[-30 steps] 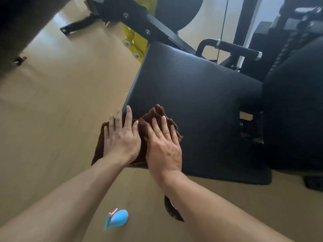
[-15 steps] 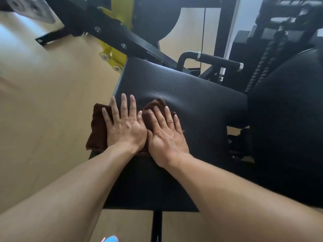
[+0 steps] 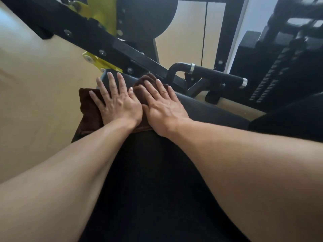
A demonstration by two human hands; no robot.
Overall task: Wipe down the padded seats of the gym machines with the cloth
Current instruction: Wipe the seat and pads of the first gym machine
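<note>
A dark brown cloth lies on the far left part of the black padded seat, with its left edge hanging over the seat's side. My left hand and my right hand lie side by side on the cloth. Both are flat with the fingers spread and press it down onto the pad. Most of the cloth is hidden under the palms. A bunched fold sticks up past my right fingertips, close to the machine's frame.
A black steel frame bar with yellow brackets runs diagonally just beyond my fingertips. A black grip handle sits to the far right, with a weight stack behind it. Another dark pad is at right. Tan floor lies to the left.
Both hands have slid the cloth away from me across the seat, from its near edge to its far end by the frame. The view has moved forward over the seat.
</note>
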